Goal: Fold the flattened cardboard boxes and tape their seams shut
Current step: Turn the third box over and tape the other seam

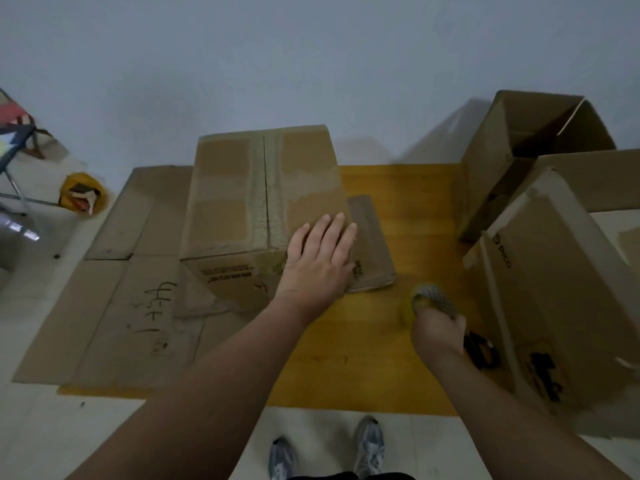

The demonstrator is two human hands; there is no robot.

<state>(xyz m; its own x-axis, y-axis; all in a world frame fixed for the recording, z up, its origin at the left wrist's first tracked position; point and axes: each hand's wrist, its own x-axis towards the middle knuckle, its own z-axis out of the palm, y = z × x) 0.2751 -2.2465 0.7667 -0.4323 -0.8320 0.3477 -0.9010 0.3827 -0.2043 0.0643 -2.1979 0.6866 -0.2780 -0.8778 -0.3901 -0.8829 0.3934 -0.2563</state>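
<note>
A folded cardboard box (pixel 242 202) stands on the wooden table (pixel 398 209), its top flaps meeting along a center seam covered with old tape. My left hand (pixel 318 261) lies flat with straight fingers on the box's near right corner. My right hand (pixel 438 329) hovers over the table to the right and grips a blurred yellowish tape roll (pixel 427 299). Flattened cardboard sheets (pixel 114 299) lie under and left of the box.
Two opened boxes stand at the right: an upright one (pixel 519 157) at the back and a tilted one (pixel 561 289) nearer. A black object (pixel 481 351) lies beside my right wrist. A yellow bag (pixel 81 194) and a chair frame (pixel 17 157) are on the floor at left.
</note>
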